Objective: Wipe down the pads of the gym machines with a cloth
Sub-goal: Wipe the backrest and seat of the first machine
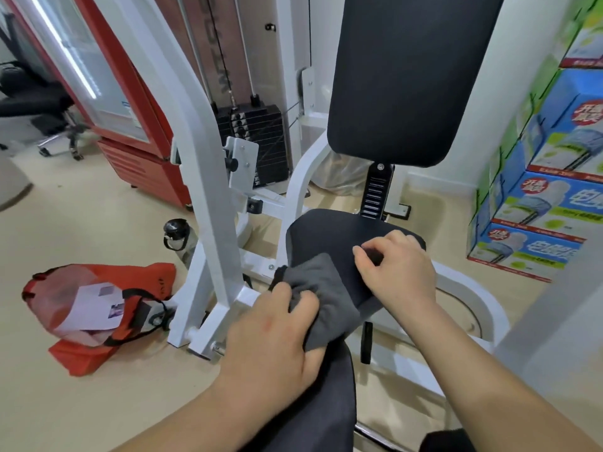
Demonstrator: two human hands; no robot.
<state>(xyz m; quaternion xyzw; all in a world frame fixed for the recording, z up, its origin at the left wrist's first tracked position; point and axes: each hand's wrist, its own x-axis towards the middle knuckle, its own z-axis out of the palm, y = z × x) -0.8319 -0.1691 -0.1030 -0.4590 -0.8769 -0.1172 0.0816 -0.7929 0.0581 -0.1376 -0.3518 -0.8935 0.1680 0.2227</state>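
Observation:
A grey cloth (321, 288) lies over the front left part of the black seat pad (329, 233) of a white gym machine. My left hand (277, 331) grips the cloth at its near edge, fingers curled into the fabric. My right hand (396, 270) rests on the right side of the seat pad with its fingers curled down, and I cannot tell whether they pinch anything. The tall black back pad (404, 79) stands upright behind the seat.
The machine's white frame post (208, 197) rises left of the seat, with the black weight stack (257, 138) behind. On the floor at left lie a red bag (98, 308) and a water bottle (177, 238). Stacked boxes (548, 190) stand right; a red fridge (130, 125) stands left.

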